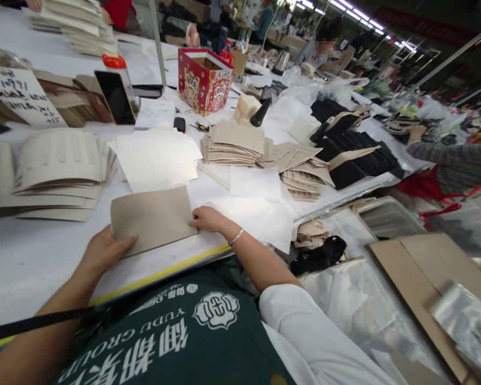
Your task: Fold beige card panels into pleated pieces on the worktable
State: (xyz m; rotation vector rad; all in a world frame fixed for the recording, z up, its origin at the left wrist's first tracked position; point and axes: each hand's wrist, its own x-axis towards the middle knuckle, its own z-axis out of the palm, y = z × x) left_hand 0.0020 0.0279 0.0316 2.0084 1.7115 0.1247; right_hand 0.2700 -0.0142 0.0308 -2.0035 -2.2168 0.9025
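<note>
A flat beige rectangular panel (152, 219) lies near the table's front edge, between my two hands. My left hand (106, 251) grips its left end, thumb on top and the other fingers hidden underneath. At the panel's right end my right hand (208, 219) pinches the lower corner, its fingers curled together. Just behind the panel lies a stack of white sheets (156, 158). Piles of beige pieces stand to the left (60, 166) and behind to the right (234, 141). Thin white sheets (256, 214) lie by my right wrist.
A red patterned gift bag (204, 80), a phone (116, 96) and a dark cone (260, 112) stand farther back. Black fabric pieces (355, 152) lie to the right. A co-worker's sleeve (457, 158) shows at the far right. Below the table edge are a plastic bin (393, 216) and cardboard (433, 283).
</note>
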